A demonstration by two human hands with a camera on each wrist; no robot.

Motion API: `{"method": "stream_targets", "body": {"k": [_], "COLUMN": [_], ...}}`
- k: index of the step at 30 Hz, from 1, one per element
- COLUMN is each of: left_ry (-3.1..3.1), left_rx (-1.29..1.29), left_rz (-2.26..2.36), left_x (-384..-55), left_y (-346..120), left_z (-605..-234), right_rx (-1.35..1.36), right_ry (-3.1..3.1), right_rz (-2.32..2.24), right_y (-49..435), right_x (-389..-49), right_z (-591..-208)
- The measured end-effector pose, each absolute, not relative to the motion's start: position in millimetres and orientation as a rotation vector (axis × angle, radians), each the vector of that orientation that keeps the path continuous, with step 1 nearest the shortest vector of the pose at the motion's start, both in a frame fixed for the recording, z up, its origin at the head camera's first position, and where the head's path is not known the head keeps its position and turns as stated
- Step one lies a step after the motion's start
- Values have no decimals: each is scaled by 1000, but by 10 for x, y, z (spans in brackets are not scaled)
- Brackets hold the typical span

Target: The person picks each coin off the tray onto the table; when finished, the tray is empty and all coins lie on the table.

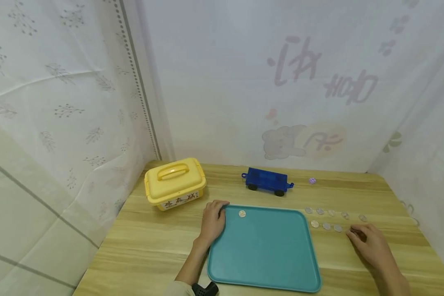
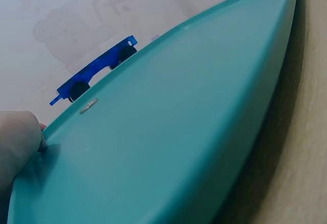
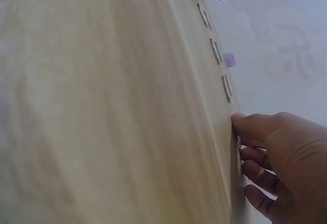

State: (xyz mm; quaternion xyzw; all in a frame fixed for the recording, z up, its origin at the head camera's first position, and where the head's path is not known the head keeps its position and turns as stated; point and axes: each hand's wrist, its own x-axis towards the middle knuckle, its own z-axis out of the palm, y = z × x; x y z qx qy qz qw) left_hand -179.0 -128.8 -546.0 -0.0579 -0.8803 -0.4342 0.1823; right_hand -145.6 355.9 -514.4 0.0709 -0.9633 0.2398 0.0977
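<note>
My left hand [image 1: 212, 220] grips the far left corner of the teal tray [image 1: 264, 246], its thumb inside the rim. A single coin [image 1: 242, 213] lies flat on the tray near that hand. To the right of the tray, several coins [image 1: 326, 226] lie on the table in two rows. At the right end of the nearer row, my right hand [image 1: 371, 244] pinches a coin between thumb and index finger, low at the tabletop; the fingers mostly hide it. In the right wrist view the thumb [image 3: 250, 124] points along the line of coins [image 3: 215, 50].
A yellow lidded box [image 1: 175, 181] with a handle stands at the back left. Behind the tray sits a blue toy wagon [image 1: 266, 180] with black wheels. A small purple piece [image 1: 312, 180] lies right of the wagon. Printed cloth hangs along the table's back edge.
</note>
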Motion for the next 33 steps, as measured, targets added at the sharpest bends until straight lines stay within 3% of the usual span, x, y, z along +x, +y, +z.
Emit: {"method": "stream_targets", "body": {"k": [13, 24, 33], "left_ry": [-2475, -2500, -2508], "left_rx": [-152, -190, -178], "left_rz": [-1241, -1202, -1207], "left_x": [-1772, -1834, -1771], "left_y": [-1283, -1277, -1275], "left_z": [-5470, -5433, -5415], "right_rx": [277, 556, 795], "right_ry": [-2766, -2838, -2907], "right_rz": [794, 1008, 992], "right_y": [3223, 1977, 1104], "right_x": [-1574, -1970, -2022], "right_z": [-4875, -4843, -4948]}}
